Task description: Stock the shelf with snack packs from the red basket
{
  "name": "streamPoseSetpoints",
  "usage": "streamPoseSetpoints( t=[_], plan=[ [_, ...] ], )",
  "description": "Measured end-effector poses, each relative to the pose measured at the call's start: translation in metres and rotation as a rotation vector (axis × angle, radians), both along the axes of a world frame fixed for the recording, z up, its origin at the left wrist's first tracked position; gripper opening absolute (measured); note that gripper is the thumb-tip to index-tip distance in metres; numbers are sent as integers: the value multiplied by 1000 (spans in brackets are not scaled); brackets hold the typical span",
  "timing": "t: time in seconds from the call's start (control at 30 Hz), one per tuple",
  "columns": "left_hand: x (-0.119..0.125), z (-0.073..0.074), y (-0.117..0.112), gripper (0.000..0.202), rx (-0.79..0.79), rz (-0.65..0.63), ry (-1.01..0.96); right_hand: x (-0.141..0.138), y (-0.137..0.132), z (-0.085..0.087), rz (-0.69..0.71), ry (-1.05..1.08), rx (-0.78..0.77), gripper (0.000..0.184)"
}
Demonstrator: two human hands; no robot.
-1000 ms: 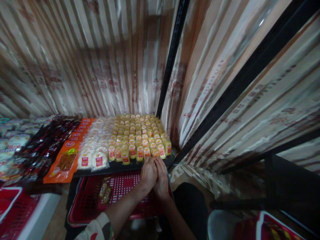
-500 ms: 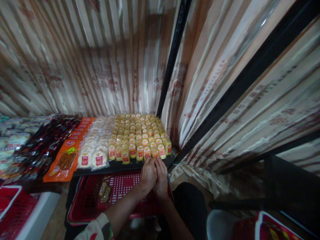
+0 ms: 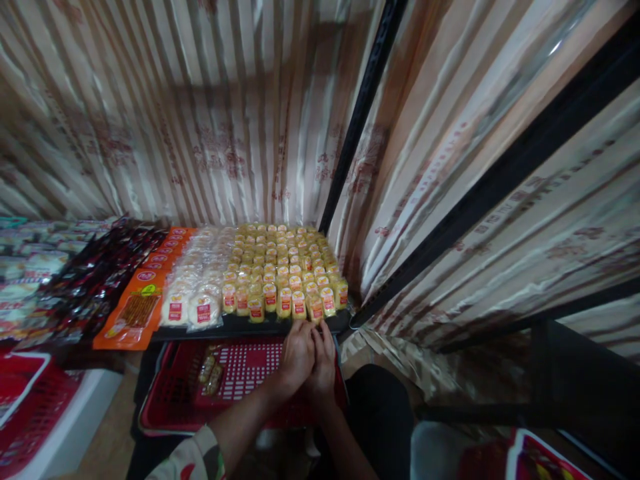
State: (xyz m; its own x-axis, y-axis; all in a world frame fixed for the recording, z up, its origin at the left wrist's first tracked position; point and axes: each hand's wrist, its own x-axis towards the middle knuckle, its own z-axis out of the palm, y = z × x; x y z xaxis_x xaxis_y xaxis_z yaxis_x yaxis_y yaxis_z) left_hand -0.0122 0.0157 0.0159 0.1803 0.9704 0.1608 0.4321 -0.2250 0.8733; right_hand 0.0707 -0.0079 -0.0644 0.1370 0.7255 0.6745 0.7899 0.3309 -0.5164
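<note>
Yellow packet (image 3: 315,309), right of middle in the near row, now juts slightly nearer than half a second ago, breaking the line! Left hand (image 3: 296,357) and right hand (image 3: 324,367) meet at its base, half-curled; grip, can't tell. White packets (image 3: 204,310) lie left; forearms (image 3: 250,413) partly block the red basket (image 3: 165,419), nearer.

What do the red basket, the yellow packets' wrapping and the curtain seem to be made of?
Red basket: likely moulded plastic with a smooth finish, judging by its regular grid of holes.
Yellow packets: wrapped in what looks like clear, glossy plastic film; the yellow shows through.
Curtain: probably thin fabric with a satiny sheen, hanging in folds; fibre unclear.
</note>
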Motion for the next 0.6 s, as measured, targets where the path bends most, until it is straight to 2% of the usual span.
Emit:
streamPoseSetpoints(
  t=[0.13,0.27,0.43,0.6],
  plan=[
    [-6,-7,-8,27,21,-18,22,-5,-10,-1,-31,27,-36,40],
    [-20,-20,-19,29,16,-17,50,-14,-21,-13,-24,38,-104,34],
    [-47,-43,-30,30,-72,18,87,-33,-26,-38,72,46,-232,32],
    [-80,-61,-28,31,-274,84,251,-64,-19,-53,238,66,-396,36]
  ],
)
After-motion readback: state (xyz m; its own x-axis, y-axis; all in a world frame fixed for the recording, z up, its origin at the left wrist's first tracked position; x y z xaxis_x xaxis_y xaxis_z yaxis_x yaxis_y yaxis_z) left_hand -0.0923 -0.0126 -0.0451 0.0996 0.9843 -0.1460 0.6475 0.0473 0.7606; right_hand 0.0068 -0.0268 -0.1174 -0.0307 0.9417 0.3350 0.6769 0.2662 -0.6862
